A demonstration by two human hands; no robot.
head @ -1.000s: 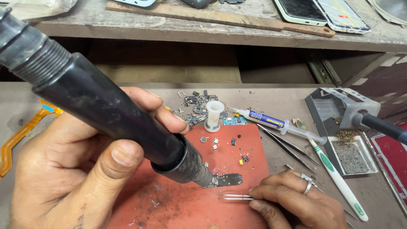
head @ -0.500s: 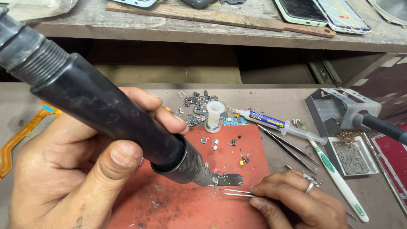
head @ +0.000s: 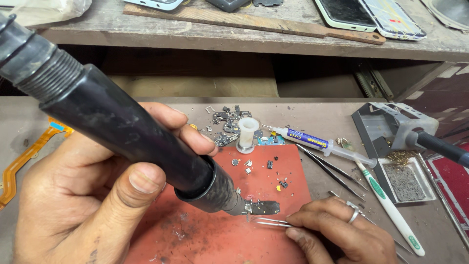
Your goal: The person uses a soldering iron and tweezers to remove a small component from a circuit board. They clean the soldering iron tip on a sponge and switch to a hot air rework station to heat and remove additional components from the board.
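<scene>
Item: small circuit board [head: 262, 207], lying on the red mat [head: 205, 234], near its front edge. Left hand [head: 93, 195] wraps fingers and thumb tight around the black hot-air wand [head: 132, 137], nozzle angled down at the board's left end. Right hand [head: 337, 232] pinches the tweezers [head: 271, 222], tips just beside the board. Best practice, judged: keep nozzle steady, tweezers low and light.

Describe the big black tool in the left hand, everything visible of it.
The black hot-air handle is a thick, matte, scuffed tube with a ribbed collar near its upper end, narrowing to a collar and a short metal nozzle. It slants from upper left down to lower right. The left hand wraps it, thumb on top. The nozzle tip sits at the small circuit board on the red mat.
</scene>
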